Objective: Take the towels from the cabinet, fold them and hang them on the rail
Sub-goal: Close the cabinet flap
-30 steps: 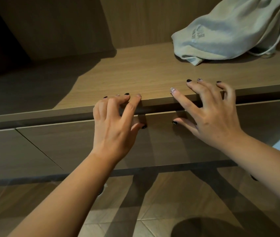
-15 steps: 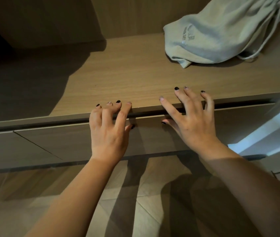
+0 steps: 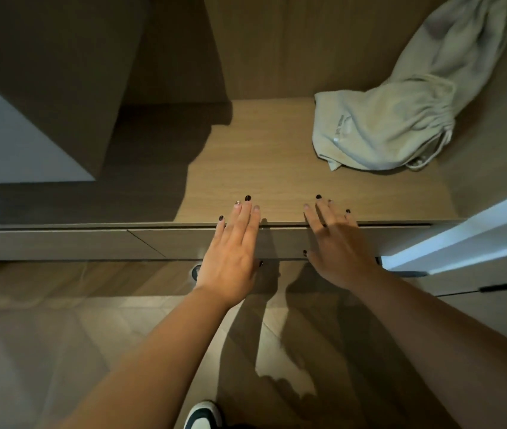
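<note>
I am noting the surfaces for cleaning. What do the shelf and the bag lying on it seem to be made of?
The shelf looks like wood or wood-look laminate, matte: a fine, even, light-brown grain shows, with no gloss. The drawstring bag looks like soft woven cloth, perhaps cotton, pale grey-beige: it creases and slumps, with cords at its gathered end.

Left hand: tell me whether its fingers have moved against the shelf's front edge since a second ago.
Yes. The left hand has straightened its curled fingers, which now reach flat past the shelf edge onto the shelf.
</note>
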A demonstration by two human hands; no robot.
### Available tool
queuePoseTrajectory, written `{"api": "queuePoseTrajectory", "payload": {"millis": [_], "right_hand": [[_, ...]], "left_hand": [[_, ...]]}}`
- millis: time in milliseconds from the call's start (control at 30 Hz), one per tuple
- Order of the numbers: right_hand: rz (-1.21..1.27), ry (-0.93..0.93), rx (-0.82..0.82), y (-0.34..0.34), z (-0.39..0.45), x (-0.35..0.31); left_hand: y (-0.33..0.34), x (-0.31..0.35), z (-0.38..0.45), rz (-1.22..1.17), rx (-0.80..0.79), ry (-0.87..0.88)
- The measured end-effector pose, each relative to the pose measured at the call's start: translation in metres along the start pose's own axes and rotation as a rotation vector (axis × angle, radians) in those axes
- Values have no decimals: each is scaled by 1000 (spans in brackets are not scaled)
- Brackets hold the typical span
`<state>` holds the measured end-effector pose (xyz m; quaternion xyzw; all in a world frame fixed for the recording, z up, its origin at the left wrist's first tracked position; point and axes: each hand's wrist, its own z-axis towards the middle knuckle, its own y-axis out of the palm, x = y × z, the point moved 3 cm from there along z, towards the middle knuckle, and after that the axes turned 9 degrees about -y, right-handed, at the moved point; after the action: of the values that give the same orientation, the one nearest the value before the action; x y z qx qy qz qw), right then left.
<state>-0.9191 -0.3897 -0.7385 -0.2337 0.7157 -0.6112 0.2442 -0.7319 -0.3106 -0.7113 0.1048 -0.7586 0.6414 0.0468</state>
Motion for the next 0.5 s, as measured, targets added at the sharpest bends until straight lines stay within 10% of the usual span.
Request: {"api": "queuePoseTrajectory", "payload": {"millis": [500], "right_hand": [[16,-62,47,-274,-28,-48]], "left_hand": [[-259,28,-54,13,123,47]]}}
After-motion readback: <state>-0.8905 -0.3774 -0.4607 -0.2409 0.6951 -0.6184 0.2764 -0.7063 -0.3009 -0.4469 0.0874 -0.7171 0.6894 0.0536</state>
